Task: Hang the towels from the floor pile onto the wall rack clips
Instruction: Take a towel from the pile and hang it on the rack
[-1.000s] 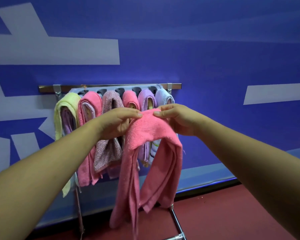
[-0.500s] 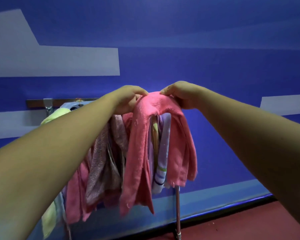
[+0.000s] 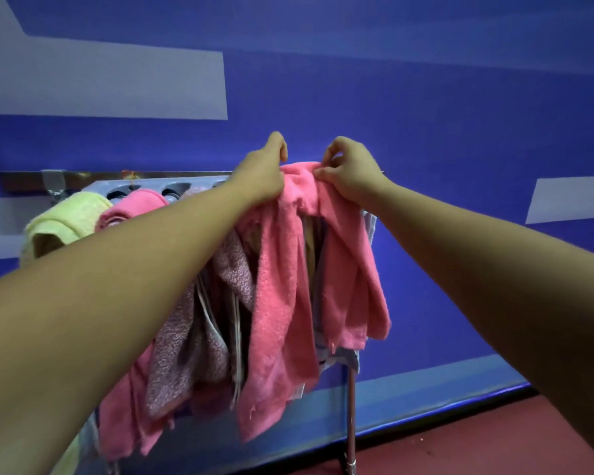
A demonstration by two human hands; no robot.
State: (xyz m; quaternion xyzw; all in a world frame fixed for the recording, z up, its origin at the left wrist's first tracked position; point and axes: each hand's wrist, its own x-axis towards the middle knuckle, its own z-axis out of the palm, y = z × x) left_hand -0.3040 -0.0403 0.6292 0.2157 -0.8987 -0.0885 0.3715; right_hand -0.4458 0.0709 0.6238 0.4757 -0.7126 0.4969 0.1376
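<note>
Pinching the top fold of the pink towel point(image 3: 282, 286) between thumb and fingers, your left hand point(image 3: 261, 176) and right hand point(image 3: 350, 176) hold it at the right end of the grey rack point(image 3: 144, 186). That rack carries a yellow towel point(image 3: 69, 217) and a mottled towel point(image 3: 234, 265); your hands and cloth hide the clip behind, so its grip is unclear.

I can read no words, numbers or brand marks anywhere in front of me. The wall point(image 3: 426, 97) carries big pale blocks point(image 3: 117, 84) on blue, but I can't make them out as any letter or sign.
</note>
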